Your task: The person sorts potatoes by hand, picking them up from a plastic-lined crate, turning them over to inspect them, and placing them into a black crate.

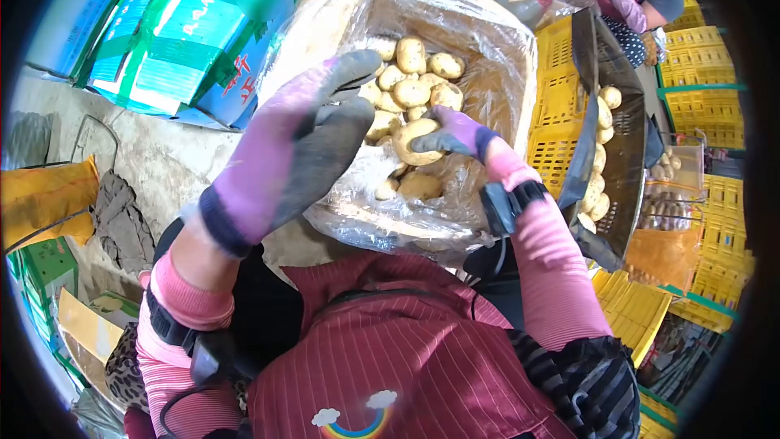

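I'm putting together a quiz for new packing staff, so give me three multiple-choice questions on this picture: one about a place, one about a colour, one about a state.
1. Where is the potato that the right hand holds?
A. on the floor
B. over the plastic-lined box
C. on a shelf

2. What colour are the stacked crates on the right?
A. red
B. black
C. yellow

3. How is the left hand?
A. open and empty
B. closed on a potato
C. gripping a knife

Answers:
1 B: the gloved fingers grip it above the potatoes in the box.
2 C: every crate there is yellow.
3 A: its fingers are spread, with nothing in them.
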The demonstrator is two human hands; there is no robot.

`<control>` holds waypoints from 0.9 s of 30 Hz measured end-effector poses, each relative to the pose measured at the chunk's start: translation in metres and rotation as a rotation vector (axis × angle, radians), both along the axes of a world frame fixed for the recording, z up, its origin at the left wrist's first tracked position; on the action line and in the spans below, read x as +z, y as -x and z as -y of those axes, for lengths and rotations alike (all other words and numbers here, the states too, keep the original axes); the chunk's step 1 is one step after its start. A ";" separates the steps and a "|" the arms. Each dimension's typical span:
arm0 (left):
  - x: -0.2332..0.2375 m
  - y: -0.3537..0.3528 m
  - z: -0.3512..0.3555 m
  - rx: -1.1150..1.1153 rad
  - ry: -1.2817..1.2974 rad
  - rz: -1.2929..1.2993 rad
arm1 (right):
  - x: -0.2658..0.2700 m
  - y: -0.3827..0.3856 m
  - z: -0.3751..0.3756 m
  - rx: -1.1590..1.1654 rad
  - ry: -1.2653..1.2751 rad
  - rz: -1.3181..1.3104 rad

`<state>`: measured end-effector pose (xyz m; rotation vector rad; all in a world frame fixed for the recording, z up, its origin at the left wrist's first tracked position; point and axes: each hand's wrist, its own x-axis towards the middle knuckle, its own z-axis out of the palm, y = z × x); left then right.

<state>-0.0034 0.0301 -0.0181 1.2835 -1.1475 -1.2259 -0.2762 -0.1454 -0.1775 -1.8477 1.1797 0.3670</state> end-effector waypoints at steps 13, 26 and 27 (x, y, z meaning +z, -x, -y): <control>-0.026 0.060 -0.005 -0.256 -0.080 -0.390 | 0.149 -0.010 -0.127 -0.277 0.274 0.883; -0.024 0.045 0.021 -0.203 0.041 -0.254 | 0.157 -0.003 -0.131 -0.699 -0.304 1.311; -0.028 0.048 0.022 -0.208 0.043 -0.256 | 0.145 0.006 -0.124 -0.713 -0.518 1.345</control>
